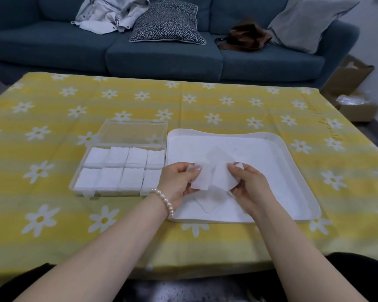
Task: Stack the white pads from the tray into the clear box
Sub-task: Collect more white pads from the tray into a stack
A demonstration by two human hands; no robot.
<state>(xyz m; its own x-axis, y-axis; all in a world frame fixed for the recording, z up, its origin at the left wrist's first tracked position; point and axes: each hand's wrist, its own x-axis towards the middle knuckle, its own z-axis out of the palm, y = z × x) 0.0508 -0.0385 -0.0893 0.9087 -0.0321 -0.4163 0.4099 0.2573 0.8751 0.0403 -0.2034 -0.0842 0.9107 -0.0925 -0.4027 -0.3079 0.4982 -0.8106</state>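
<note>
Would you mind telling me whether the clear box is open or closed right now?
Open. The clear box has its lid folded back flat on the tablecloth behind it, and the white pads in its compartments lie uncovered.

One view only, head-mounted; the camera sits above and behind the person's forearms, looking forward and down across the table (260, 101); wide-angle optics bow the table's edges; the left hand (176, 182) and right hand (247, 186) lie close beneath the lens, just below frame centre; the tray (292, 149) and clear box (109, 188) occupy the middle ground, seen obliquely from their near side; the sofa (162, 55) fills the far upper band, facing the camera; no second view exists, so no overlap to record.
</note>
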